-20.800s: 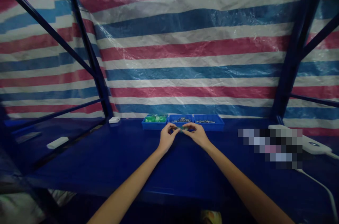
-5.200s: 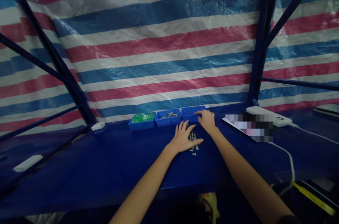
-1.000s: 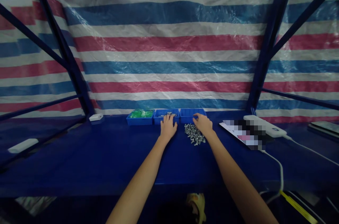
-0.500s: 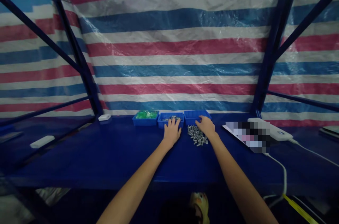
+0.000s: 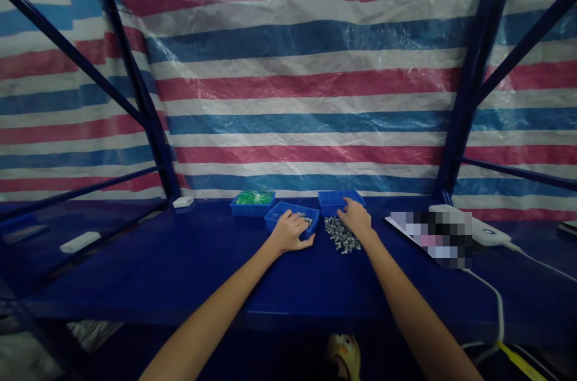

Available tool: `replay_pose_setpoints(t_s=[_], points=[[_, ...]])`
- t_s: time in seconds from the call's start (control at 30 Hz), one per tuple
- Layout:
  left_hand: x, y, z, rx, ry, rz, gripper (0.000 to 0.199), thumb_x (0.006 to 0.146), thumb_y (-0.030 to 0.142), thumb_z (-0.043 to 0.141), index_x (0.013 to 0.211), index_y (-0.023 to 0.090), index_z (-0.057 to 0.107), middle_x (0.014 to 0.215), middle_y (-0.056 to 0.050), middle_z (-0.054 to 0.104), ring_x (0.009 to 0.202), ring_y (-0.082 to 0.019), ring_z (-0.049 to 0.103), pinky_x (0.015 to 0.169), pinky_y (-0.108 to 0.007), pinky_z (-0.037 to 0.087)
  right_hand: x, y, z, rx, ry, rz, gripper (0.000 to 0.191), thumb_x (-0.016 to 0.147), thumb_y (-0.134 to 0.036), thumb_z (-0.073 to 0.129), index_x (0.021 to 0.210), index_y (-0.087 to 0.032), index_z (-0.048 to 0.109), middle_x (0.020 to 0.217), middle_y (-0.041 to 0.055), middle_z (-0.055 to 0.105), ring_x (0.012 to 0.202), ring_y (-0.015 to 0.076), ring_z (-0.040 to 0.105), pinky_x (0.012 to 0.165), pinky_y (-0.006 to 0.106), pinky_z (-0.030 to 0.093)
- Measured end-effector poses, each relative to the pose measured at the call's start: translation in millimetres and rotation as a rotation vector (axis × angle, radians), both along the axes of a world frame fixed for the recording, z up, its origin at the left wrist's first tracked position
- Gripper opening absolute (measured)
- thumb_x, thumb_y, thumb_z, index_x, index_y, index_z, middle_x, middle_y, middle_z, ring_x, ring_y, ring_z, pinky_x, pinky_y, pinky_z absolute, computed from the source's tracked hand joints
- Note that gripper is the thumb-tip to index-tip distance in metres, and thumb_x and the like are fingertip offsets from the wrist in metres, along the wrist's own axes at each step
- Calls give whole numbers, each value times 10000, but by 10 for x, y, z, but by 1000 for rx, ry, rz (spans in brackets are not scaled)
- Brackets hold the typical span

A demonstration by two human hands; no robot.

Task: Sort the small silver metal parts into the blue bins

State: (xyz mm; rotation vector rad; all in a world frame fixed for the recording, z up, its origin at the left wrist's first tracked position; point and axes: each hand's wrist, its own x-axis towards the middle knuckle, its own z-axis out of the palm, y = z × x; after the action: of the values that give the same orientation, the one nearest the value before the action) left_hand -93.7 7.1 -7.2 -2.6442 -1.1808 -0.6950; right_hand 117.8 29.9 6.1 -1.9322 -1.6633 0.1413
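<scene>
My left hand grips the near side of the middle blue bin, fingers over the rim and thumb along the outside. Small metal parts show in that bin, partly covered by the fingers. The bin sits askew, pulled forward of its neighbours. At the right blue bin, my right hand has curled fingers over the near wall, the thumb in front; the exact contact is small to see. A pile of screw-like metal pieces lies on the table beside and partly under that hand.
To the left stands a blue bin holding green items in clear plastic. A tablet-like device, a white box and cables lie at the right. White objects are at the left. Blue frame posts and striped sheeting enclose the table.
My left hand has gone from lying spread over the middle bin to gripping it. That bin has come toward me and turned askew. My right hand stays by the right bin.
</scene>
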Motion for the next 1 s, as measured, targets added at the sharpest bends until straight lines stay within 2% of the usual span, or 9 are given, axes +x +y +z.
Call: replay_pose_setpoints(t_s=[0.1, 0.17, 0.27, 0.33, 0.43, 0.53, 0.67, 0.87, 1.0], points=[[-3, 25, -20, 22, 3, -47, 348, 770, 473, 418, 644, 221, 622, 697, -79, 628, 753, -205, 566, 806, -387, 366, -80, -74, 86, 95, 43, 93, 439, 827, -293, 480, 1261, -240, 450, 913, 29, 663, 942, 187, 596, 760, 267, 427], [-36, 32, -5, 42, -27, -44, 345, 764, 468, 425, 611, 220, 610, 654, -64, 619, 697, -187, 560, 780, -372, 376, -181, -134, 128, 144, 19, 188, 337, 852, -316, 451, 1173, -257, 532, 928, 20, 660, 914, 168, 596, 759, 246, 416], [-158, 52, 64, 70, -156, 88, 315, 786, 406, 410, 639, 212, 611, 650, -43, 619, 663, -164, 548, 774, -351, 379, -371, -225, 129, 116, -91, 310, 298, 872, -386, 422, 1042, -248, 624, 1031, 39, 632, 979, 174, 567, 800, 248, 405], [-265, 81, 115, 111, -265, 232, 302, 822, 341, 372, 703, 208, 614, 710, -37, 635, 725, -168, 553, 797, -346, 371, -486, -278, 99, 102, -151, 342, 366, 871, -441, 410, 1106, -234, 599, 1101, 66, 605, 1072, 204, 522, 850, 279, 397], [-390, 138, 149, 137, -335, 357, 246, 837, 311, 381, 842, 223, 610, 890, -25, 648, 911, -191, 536, 860, -353, 350, -593, -327, 57, 76, -183, 314, 502, 863, -494, 389, 1246, -188, 497, 1203, 123, 543, 1142, 249, 473, 889, 336, 391], [-421, 171, 128, 72, -284, 364, 230, 825, 324, 431, 963, 244, 596, 1025, -14, 629, 1002, -208, 506, 894, -362, 343, -623, -338, 40, 48, -124, 277, 542, 841, -489, 424, 1270, -163, 473, 1227, 141, 520, 1137, 265, 478, 904, 346, 385], [-376, 144, 84, -7, -233, 343, 287, 825, 358, 447, 1058, 261, 586, 1103, 2, 610, 1024, -215, 497, 909, -359, 354, -618, -325, 22, 64, -13, 232, 533, 794, -423, 495, 1246, -142, 498, 1152, 135, 559, 1069, 248, 532, 887, 312, 398], [-308, 61, 87, -58, -221, 295, 336, 821, 361, 455, 1126, 281, 572, 1151, 21, 598, 1042, -205, 495, 914, -343, 376, -577, -305, 26, 33, -2, 174, 381, 768, -414, 514, 1032, -170, 642, 1073, 116, 598, 957, 243, 589, 809, 304, 427], [-271, 23, 113, -69, -201, 264, 349, 834, 331, 434, 1159, 281, 554, 1203, 4, 575, 1104, -207, 475, 928, -365, 358, -520, -308, 83, 14, -27, 145, 283, 763, -397, 526, 854, -177, 680, 924, 84, 666, 913, 237, 606, 770, 289, 427]])
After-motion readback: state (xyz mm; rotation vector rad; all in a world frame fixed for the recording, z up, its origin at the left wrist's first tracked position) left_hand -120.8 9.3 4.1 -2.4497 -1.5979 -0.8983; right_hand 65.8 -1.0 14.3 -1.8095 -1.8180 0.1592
